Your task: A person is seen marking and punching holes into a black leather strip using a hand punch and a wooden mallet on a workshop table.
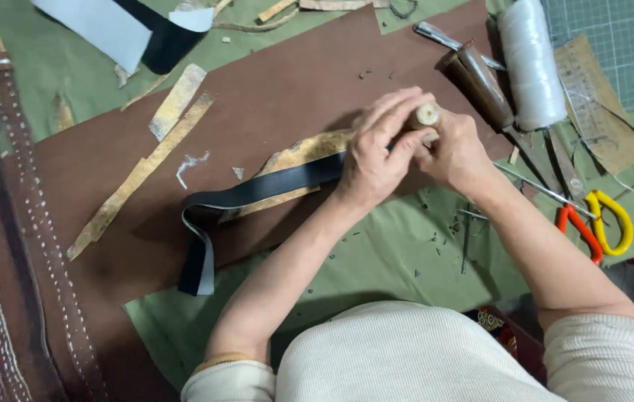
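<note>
Both hands meet over the table's middle: the left hand point(371, 160) presses down on the end of a black strap point(257, 192), fingers curled around it, while the right hand point(452, 152) is closed around a wooden-handled tool point(426, 115) standing upright on that end. From there the strap runs toward the near left edge across a brown leather sheet point(257, 97). Scissors point(592, 219) and a thread spool point(531, 63) lie toward the right edge. Fingertips sit very close to the tool; a slip could nick them or mar the strap.
</note>
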